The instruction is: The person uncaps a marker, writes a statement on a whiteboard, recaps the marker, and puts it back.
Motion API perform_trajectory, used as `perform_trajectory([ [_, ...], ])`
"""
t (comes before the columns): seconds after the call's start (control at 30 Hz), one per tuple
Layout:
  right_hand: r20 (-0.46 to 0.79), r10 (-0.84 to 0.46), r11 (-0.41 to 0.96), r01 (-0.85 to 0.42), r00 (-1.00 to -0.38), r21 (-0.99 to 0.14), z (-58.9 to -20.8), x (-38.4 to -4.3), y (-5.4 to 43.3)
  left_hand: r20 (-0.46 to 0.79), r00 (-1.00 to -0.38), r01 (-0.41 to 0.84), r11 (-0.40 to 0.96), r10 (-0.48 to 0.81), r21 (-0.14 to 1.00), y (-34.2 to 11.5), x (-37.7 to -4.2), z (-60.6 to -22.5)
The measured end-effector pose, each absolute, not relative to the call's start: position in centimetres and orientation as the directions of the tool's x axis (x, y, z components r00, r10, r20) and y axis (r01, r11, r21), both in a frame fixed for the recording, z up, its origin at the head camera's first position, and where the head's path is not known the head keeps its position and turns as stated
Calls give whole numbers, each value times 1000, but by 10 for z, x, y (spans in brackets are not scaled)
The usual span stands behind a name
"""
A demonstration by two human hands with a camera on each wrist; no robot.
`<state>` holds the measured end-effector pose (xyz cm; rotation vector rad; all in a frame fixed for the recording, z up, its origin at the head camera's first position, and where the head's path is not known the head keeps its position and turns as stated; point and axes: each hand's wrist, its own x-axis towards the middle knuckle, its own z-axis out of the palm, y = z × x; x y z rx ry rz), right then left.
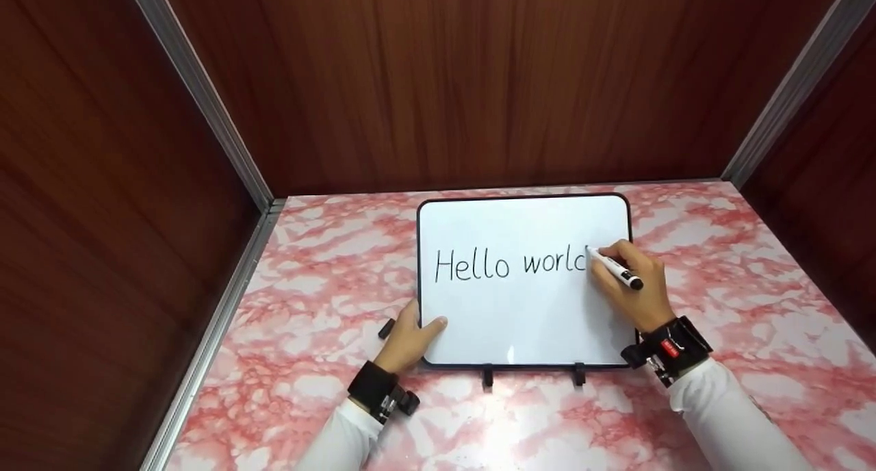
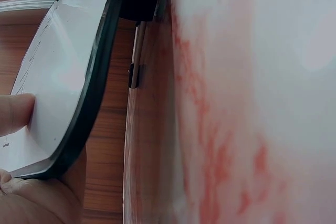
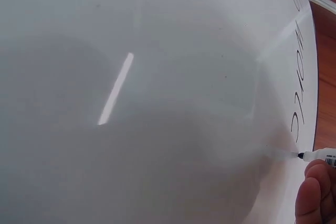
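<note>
A whiteboard with a black rim stands propped up, bearing black handwriting that reads "Hello worl" and a curved stroke like a c. My right hand pinches a white marker with a black end, its tip at the board beside the last letter. In the right wrist view, the marker's black tip meets the board just past that curve. At the lower left edge, my left hand grips the board, thumb on the front face and the other fingers mostly hidden behind it.
Two black stand feet project under the board's lower edge. A small black piece shows left of the left hand. The red-and-white marbled table is bounded by brown wood-grain walls with grey metal corner strips.
</note>
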<state>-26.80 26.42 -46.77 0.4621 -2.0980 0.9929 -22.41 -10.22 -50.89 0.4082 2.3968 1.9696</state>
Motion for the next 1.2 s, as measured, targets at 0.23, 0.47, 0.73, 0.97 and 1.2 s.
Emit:
perform_trajectory([
  [0.23, 769, -20, 620, -611, -638, -491, -468, -265, 265, 159, -964, 198, 178, 211, 964, -102, -223, -507],
  [0.47, 773, -31, 619, -619, -634, -483, -473, -260, 264, 144, -965, 184, 175, 219, 967, -102, -223, -507],
  [0.73, 761, -32, 630, -604, -648, -488, -479, -254, 264, 148, -964, 189, 178, 222, 966, -102, -223, -507],
  [0.97, 756, -41, 623, -608, -653, -492, -480, -249, 263, 144, -966, 182, 170, 214, 968, -103, -237, -534],
  [1.2, 746, -43, 620, -603, -664, -501, -480, -246, 263, 128, -972, 163, 173, 196, 971, -104, -242, -543],
])
